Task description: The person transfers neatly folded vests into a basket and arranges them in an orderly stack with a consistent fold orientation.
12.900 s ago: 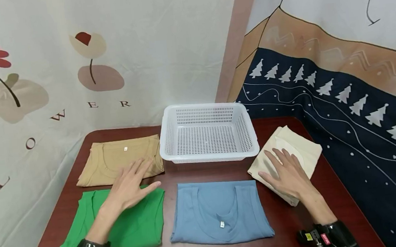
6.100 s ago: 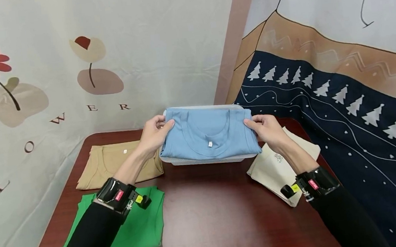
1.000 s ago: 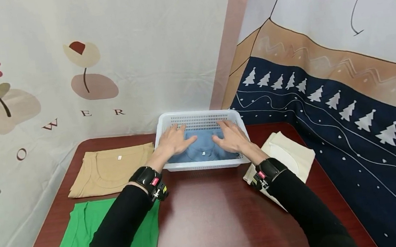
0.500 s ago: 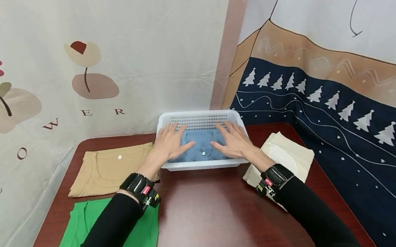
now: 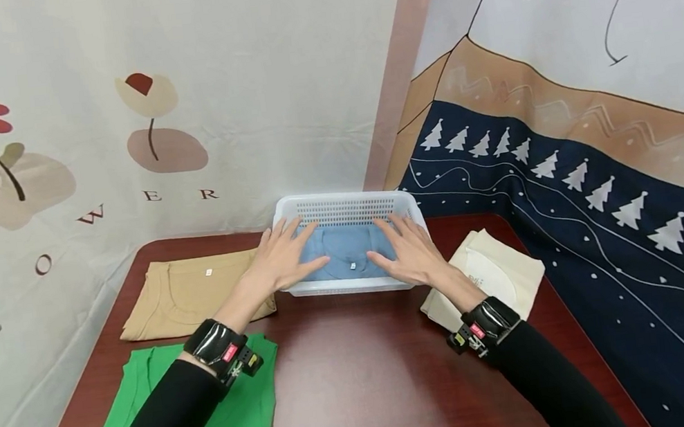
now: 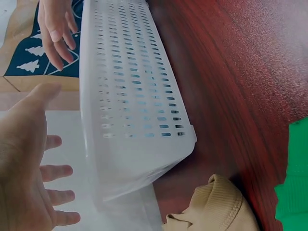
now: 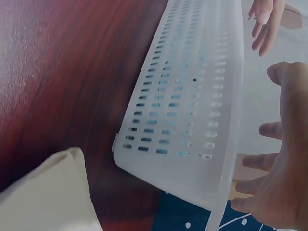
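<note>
A folded blue T-shirt (image 5: 345, 244) lies inside the white plastic basket (image 5: 356, 286), its neck label facing up. Over the basket's left end hovers my left hand (image 5: 279, 260), fingers spread and holding nothing. My right hand (image 5: 411, 253) is spread in the same way over the right end. Both wrist views show the hands above the rim, apart from the slotted basket wall (image 6: 130, 62); the shirt's blue shows faintly through the slots. A folded tan T-shirt (image 5: 197, 295) is left of the basket, partly behind my left hand and wrist.
A folded green garment (image 5: 243, 405) lies at the table's front left, partly under my left forearm. To the right, a folded cream cloth (image 5: 513, 268) sits at an angle near the edge of the dark red table (image 5: 359, 372). Printed curtains hang behind.
Earlier the blue T-shirt lay on the table, then both hands carried it over the basket. Now it is inside, released. Over the last second the hands have drawn slightly apart and back.
</note>
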`<state>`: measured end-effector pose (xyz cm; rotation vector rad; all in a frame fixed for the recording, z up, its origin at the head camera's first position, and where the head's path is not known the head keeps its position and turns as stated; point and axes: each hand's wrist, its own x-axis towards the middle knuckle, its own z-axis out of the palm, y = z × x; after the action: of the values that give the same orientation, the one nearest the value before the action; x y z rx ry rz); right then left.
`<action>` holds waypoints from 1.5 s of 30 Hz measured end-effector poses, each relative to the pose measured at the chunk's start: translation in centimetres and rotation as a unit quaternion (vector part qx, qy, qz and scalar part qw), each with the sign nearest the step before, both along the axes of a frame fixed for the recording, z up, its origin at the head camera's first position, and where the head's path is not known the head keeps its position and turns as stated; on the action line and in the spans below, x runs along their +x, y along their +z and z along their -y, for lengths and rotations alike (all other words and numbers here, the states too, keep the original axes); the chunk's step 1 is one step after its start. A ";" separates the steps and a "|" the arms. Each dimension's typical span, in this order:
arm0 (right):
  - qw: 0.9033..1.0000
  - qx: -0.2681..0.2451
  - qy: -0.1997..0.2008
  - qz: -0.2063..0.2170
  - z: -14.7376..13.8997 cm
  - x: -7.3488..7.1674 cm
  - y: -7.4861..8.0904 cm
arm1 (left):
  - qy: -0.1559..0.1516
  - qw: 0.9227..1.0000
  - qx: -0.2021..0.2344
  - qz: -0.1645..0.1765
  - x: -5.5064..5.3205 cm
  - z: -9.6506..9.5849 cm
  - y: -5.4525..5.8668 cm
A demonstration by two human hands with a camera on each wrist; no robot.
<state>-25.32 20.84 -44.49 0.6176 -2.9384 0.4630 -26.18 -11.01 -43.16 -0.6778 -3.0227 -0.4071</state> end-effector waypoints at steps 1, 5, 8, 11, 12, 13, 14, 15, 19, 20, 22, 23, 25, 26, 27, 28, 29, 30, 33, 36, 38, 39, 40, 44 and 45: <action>1.000 -0.003 0.003 -0.003 0.0 0.1 0.0 | -0.001 1.000 -0.001 -0.006 0.2 0.1 0.1; 1.000 -0.012 0.010 -0.009 0.2 0.8 0.0 | -0.004 1.000 -0.003 -0.021 1.1 0.6 0.4; 1.000 -0.013 0.013 -0.013 0.5 1.3 0.1 | -0.008 1.000 0.002 -0.030 1.8 1.1 0.4; 1.000 -0.013 0.018 -0.022 0.8 1.8 0.2 | -0.013 0.999 0.012 -0.037 2.6 1.7 0.3; 0.999 -0.014 0.021 -0.024 0.9 2.0 0.3 | -0.015 0.999 0.015 -0.040 2.9 1.9 0.3; 0.999 -0.014 0.025 -0.025 1.0 2.2 0.3 | -0.014 0.999 0.017 -0.042 3.2 2.2 0.2; 0.999 -0.015 0.030 -0.028 1.1 2.4 0.4 | -0.013 0.999 0.020 -0.044 3.5 2.5 0.1; 0.999 -0.015 0.036 -0.030 1.3 2.6 0.4 | -0.010 0.999 0.022 -0.043 3.7 2.9 0.0; 0.998 -0.020 0.051 -0.029 1.7 3.6 0.6 | 0.007 0.999 0.033 -0.034 4.6 4.1 -0.4; 0.998 -0.022 0.052 -0.030 1.8 3.8 0.6 | 0.010 0.999 0.035 -0.031 4.8 4.4 -0.5; 0.998 -0.022 0.054 -0.032 2.0 4.2 0.6 | 0.013 0.999 0.037 -0.025 5.2 5.0 -0.7; 0.998 -0.021 0.055 -0.033 2.2 4.4 0.5 | 0.012 0.999 0.037 -0.024 5.4 5.3 -0.9; 0.998 -0.019 0.057 -0.032 2.5 4.7 0.4 | 0.009 0.999 0.040 -0.026 5.9 6.1 -1.2; 0.998 -0.019 0.059 -0.030 2.6 4.9 0.4 | 0.008 0.999 0.042 -0.031 6.2 6.5 -1.3; 0.998 -0.020 0.061 -0.028 2.8 5.0 0.4 | 0.006 0.998 0.045 -0.039 6.4 6.9 -1.5; 0.997 -0.022 0.063 -0.024 3.0 5.2 0.4 | 0.006 0.998 0.047 -0.046 6.7 7.3 -1.7; 0.997 -0.025 0.066 -0.022 3.2 5.4 0.4 | 0.008 0.997 0.050 -0.053 7.1 7.7 -1.9; 0.997 -0.029 0.068 -0.019 3.4 5.6 0.4 | 0.011 0.997 0.052 -0.059 7.4 8.1 -2.1; 0.996 -0.041 0.076 -0.015 4.0 6.3 0.4 | 0.026 0.996 0.052 -0.064 8.3 9.5 -2.6; 0.995 -0.046 0.085 -0.016 4.7 6.9 0.4 | 0.047 0.997 0.051 -0.046 9.4 10.8 -3.0; 0.995 -0.045 0.091 -0.020 5.2 7.3 0.4 | 0.059 0.996 0.051 -0.035 10.1 11.6 -3.3; 0.994 -0.044 0.095 -0.023 5.4 7.5 0.4 | 0.065 0.996 0.051 -0.033 10.4 12.0 -3.4; 0.994 -0.044 0.100 -0.027 5.6 7.7 0.4 | 0.071 0.996 0.051 -0.032 10.7 12.4 -3.5; 0.991 -0.047 0.118 -0.037 6.5 8.4 0.5 | 0.088 0.994 0.055 -0.033 11.9 13.9 -3.7; 0.990 -0.049 0.123 -0.039 6.7 8.5 0.6 | 0.090 0.994 0.056 -0.038 12.1 14.3 -3.8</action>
<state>-16.82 14.11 -43.90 0.9663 -2.7581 0.5886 -14.06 -25.29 -46.94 -0.4000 -2.9301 -0.5270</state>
